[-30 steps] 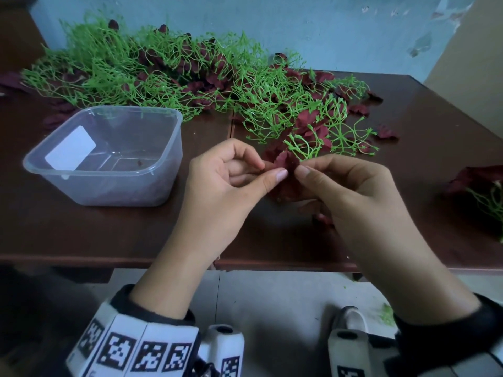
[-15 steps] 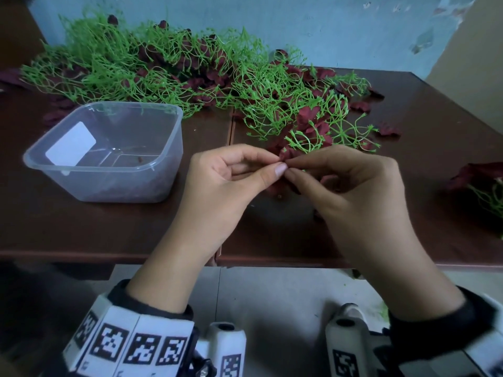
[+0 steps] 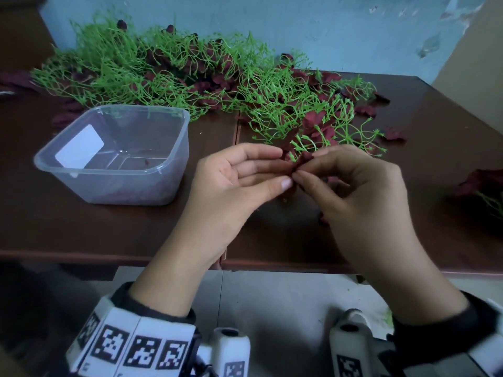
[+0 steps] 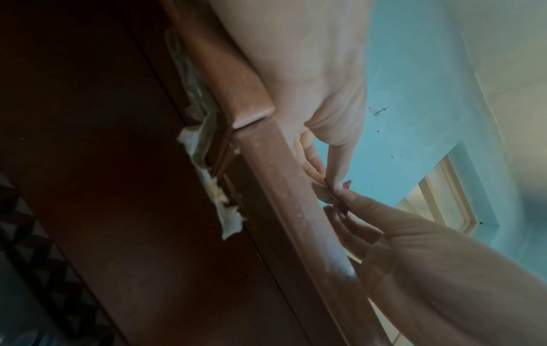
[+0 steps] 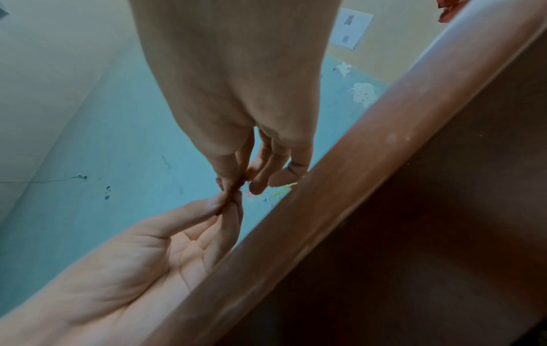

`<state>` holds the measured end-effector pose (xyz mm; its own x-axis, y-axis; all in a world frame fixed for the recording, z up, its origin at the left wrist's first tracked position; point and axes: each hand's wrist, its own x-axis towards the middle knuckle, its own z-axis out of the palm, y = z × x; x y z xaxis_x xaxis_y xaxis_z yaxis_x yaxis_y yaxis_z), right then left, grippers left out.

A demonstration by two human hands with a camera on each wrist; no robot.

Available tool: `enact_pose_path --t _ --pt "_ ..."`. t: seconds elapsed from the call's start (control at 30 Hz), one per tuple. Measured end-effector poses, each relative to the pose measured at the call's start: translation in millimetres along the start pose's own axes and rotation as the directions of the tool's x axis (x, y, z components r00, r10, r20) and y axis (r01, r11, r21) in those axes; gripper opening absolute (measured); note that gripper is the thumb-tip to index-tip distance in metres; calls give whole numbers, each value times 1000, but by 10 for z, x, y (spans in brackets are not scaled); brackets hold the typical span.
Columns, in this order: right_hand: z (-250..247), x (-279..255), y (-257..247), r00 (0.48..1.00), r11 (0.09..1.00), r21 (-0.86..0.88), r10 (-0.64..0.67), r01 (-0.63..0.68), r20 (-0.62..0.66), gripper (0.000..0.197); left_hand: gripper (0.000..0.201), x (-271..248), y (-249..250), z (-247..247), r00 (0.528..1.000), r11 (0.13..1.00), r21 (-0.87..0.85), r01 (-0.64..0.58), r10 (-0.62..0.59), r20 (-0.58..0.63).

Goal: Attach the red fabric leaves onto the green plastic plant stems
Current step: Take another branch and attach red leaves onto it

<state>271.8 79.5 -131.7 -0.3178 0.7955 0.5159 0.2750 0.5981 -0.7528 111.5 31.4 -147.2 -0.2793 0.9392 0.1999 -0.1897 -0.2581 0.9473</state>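
Note:
Both hands meet above the middle of the brown table [image 3: 136, 227]. My left hand [image 3: 239, 180] pinches a dark red fabric leaf [image 3: 303, 160] between thumb and fingers. My right hand [image 3: 351, 186] pinches the same leaf from the other side, thumb against forefinger. A green plastic stem sprig [image 3: 302, 146] rises just behind the pinch and runs back into the pile; I cannot tell which hand holds it. In the wrist views the two pinches touch, with a bit of red leaf [image 4: 346, 185] [image 5: 219, 181] showing between the fingertips.
A big heap of green stems with red leaves [image 3: 190, 74] covers the back of the table. A clear plastic tub [image 3: 117, 153] stands at the left. Loose red leaves [image 3: 394, 133] lie at the right, and another leafy sprig [image 3: 484, 186] at the right edge.
Both hands have kept pinching together at the same spot. The left fingers have straightened a little, and the leaf now shows more between the fingertips.

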Motion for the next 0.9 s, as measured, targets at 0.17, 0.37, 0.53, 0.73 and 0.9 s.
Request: enact_pose_path --t 0.17,0.37,0.53,0.73,0.9 --pt "-17 0 -62 996 991 102 87 -90 32 4 28 -5 17 7 1000 1000 -6 -1 1 -14" --pt "-37 -18 -92 984 974 162 145 -160 105 12 33 -9 28 -2 1000 998 -55 8 -8 2" --pt "-60 -8 -82 980 969 159 174 -189 99 11 42 -11 28 -5 997 995 -84 50 -45 60" --pt "-63 -17 -66 974 960 184 192 -213 122 14 40 6 6 -14 999 995 -96 39 -35 39" --pt "-63 -30 -92 973 959 191 184 -209 139 16 29 14 1 -7 999 992 -116 46 -46 1"
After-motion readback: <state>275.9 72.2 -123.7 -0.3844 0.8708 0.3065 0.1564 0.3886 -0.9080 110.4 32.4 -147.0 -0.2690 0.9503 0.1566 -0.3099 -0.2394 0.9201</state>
